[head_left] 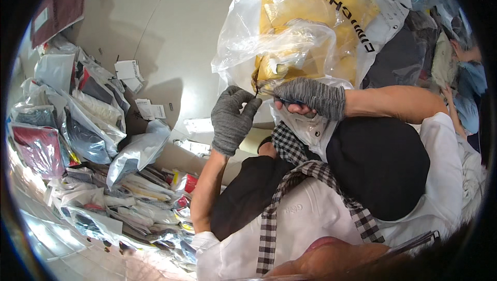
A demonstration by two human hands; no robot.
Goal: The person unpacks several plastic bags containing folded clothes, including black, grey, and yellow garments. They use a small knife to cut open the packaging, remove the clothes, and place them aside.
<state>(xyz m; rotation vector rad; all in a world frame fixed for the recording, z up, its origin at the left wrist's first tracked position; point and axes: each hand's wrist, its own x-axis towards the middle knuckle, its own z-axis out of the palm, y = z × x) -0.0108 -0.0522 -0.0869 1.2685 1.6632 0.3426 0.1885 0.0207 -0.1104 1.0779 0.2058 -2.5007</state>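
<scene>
A yellow garment lies inside a clear plastic bag in front of my lap, its near end bunched toward my hands. My left hand, in a grey knit glove with bare fingertips, is closed in a pinch on a thin dark cord at the garment's near edge. From the right, my gloved right hand is wrapped around what looks like small scissors, their metal end beside that cord. The palm and curled fingers hide most of the handle.
Bagged garments are heaped on the floor at the left, with more in rows below. White paper tags lie scattered on the tiles. At the right, another person's hand is near dark bagged clothes.
</scene>
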